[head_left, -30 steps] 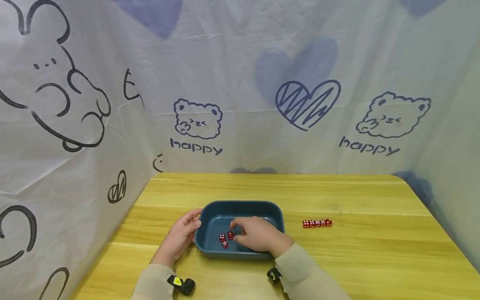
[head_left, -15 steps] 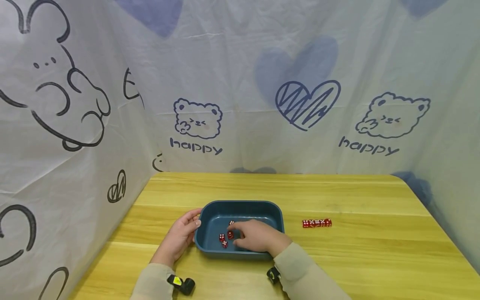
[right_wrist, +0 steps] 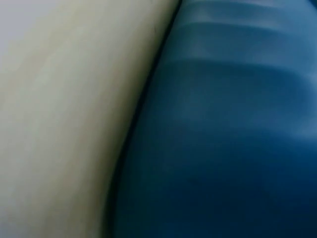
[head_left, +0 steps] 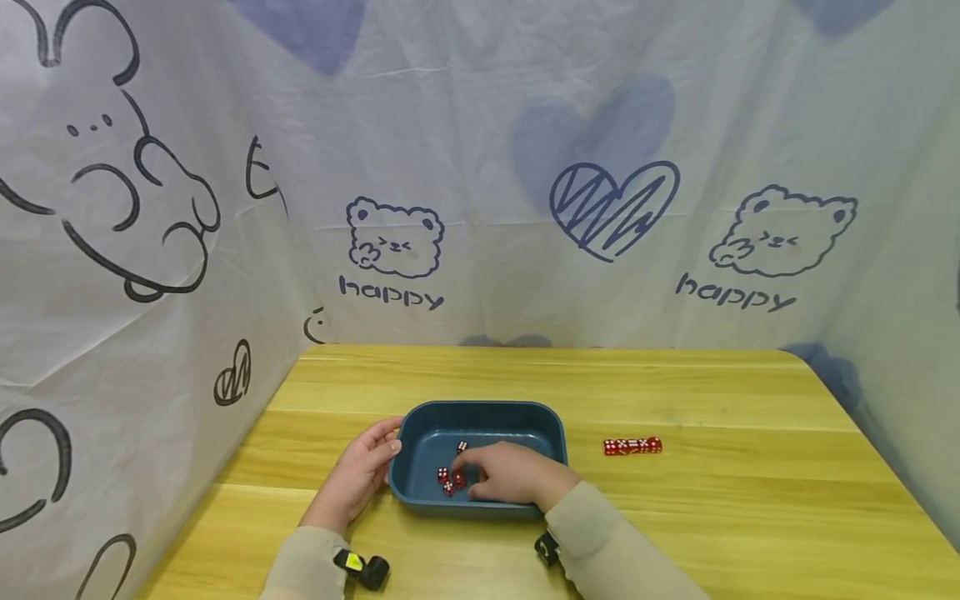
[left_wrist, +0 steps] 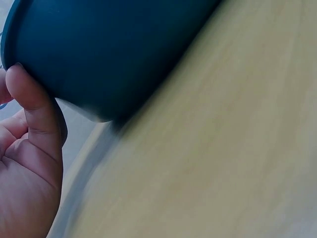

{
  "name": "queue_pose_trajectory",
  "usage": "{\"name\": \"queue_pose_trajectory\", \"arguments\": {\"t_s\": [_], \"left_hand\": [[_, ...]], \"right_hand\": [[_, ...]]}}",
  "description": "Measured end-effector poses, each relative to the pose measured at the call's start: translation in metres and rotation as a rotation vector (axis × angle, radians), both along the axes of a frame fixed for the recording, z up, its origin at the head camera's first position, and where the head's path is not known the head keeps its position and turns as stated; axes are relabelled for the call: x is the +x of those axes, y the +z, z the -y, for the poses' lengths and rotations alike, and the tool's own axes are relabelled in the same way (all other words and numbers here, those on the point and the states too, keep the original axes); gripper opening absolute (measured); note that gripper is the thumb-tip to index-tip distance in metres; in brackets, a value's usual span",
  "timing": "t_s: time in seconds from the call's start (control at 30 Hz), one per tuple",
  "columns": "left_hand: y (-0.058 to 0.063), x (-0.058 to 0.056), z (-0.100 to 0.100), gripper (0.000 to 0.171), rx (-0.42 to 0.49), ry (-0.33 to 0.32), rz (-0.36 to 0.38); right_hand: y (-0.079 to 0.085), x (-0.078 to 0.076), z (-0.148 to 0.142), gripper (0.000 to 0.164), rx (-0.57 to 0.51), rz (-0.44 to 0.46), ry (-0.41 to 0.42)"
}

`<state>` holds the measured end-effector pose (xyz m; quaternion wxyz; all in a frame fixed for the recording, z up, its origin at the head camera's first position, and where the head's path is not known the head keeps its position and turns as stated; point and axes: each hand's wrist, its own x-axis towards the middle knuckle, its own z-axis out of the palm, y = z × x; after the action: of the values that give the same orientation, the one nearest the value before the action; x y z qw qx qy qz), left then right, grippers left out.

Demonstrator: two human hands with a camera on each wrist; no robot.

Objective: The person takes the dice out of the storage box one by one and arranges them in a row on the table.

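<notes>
A dark blue rectangular tray (head_left: 480,510) sits on the table, its outer wall (left_wrist: 99,59) filling the top of the left wrist view. My left hand (head_left: 358,468) holds the tray's left side, thumb (left_wrist: 32,94) against the wall at the rim. Several small red dice with white dots lie inside, with three of them (head_left: 448,487) grouped left of my right hand (head_left: 517,473). The right index finger reaches down to the rightmost of these, the thumb apart from it. Another die (head_left: 462,447) lies behind that finger. The right wrist view shows just the tray (right_wrist: 213,124), blurred.
To the right of the tray, several red dice (head_left: 632,447) stand in a straight row on the yellow wood-grain table (head_left: 720,500). A white printed cloth (head_left: 495,275) hangs behind the table and along both sides.
The right index finger has moved slightly forward and left, and one die has slid against the other two. The die at the back shows more now. My left hand stays put.
</notes>
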<state>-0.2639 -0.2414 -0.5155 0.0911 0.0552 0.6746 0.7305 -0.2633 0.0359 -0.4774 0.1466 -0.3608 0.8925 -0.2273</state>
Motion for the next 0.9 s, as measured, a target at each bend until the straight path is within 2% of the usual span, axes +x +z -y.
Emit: {"name": "queue_pose_trajectory", "arguments": {"t_s": [0.3,0.9], "left_hand": [[0.0001,0.0001,0.0005,0.048,-0.002,0.004,0.012],[0.0006,0.0001,0.0009,0.048,-0.005,-0.011,0.004]], "right_hand": [[0.0012,0.0004,0.0008,0.021,-0.001,0.033,0.04],[-0.0051,-0.0024,0.0008,0.016,-0.015,0.032,0.061]]}}
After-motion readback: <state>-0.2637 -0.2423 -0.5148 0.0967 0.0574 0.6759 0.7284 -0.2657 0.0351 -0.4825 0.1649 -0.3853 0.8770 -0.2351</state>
